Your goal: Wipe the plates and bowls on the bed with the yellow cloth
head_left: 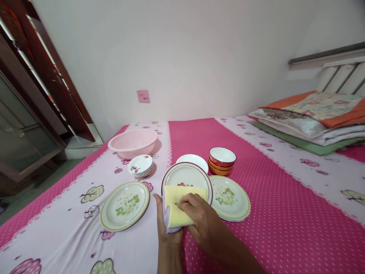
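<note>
My left hand holds up a white plate with a dark red rim, from below and at its left side. Folded over the plate's lower half lies a yellow cloth with a purple edge. My right hand presses this cloth against the plate, fingers bent on it. To the left rests a yellow-rimmed plate with a leaf pattern. Similar plates are stacked to the right, partly behind the held one. Behind it a plain white plate shows in part.
A pink basin stands at the back left, with a stack of small flowered dishes in front. Several red and orange bowls are stacked to the right. Folded bedding lies at the far right. A wall closes off the back.
</note>
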Tool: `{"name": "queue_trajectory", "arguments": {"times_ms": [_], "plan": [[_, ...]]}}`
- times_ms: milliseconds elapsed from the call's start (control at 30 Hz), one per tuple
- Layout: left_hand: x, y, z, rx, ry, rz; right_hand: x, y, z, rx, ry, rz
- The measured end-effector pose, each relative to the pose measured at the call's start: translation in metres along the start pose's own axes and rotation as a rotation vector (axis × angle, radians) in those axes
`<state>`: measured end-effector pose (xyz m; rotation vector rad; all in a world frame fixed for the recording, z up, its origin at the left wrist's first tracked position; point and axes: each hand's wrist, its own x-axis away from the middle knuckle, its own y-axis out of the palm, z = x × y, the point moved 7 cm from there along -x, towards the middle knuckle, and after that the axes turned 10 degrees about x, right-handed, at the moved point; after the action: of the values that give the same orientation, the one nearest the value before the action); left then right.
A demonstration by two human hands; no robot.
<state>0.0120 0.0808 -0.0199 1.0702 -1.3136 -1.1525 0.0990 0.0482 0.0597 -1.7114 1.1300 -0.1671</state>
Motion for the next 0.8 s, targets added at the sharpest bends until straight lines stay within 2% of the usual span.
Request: {"name": "queue_trajectory", "arguments": {"times_ms": [133, 200, 333, 400, 500, 633, 700, 800], "plan": [[0.002, 0.002, 0.003, -0.019, 0.121, 0.065, -0.004, 0.001, 0.003, -0.004, -0.068, 0.119], [0.0, 0.001, -0.001, -0.061, 0.133, 0.065, -0.006, 0.001, 0.009, 0.061, -0.075, 0.178], [-0.006, 0.001, -0.024, -0.124, 0.011, -0.047, -0.005, -0.013, 0.029, 0.222, 0.032, 0.358], [-0.007, 0.001, -0.036, -0.165, -0.069, -0.117, -0.003, -0.024, 0.04, 0.304, 0.12, 0.405], [-0.007, -0.002, -0.043, -0.195, -0.113, -0.138, -0.002, -0.035, 0.057, 0.401, 0.222, 0.342], [-0.008, -0.004, -0.033, -0.151, -0.055, -0.082, 0.0, -0.041, 0.075, 0.479, 0.332, 0.178], [-0.01, -0.006, -0.023, -0.133, 0.005, -0.047, 0.001, -0.038, 0.075, 0.507, 0.337, 0.079], [-0.012, -0.009, -0.01, -0.122, 0.085, -0.002, 0.004, -0.033, 0.063, 0.491, 0.282, -0.024]]}}
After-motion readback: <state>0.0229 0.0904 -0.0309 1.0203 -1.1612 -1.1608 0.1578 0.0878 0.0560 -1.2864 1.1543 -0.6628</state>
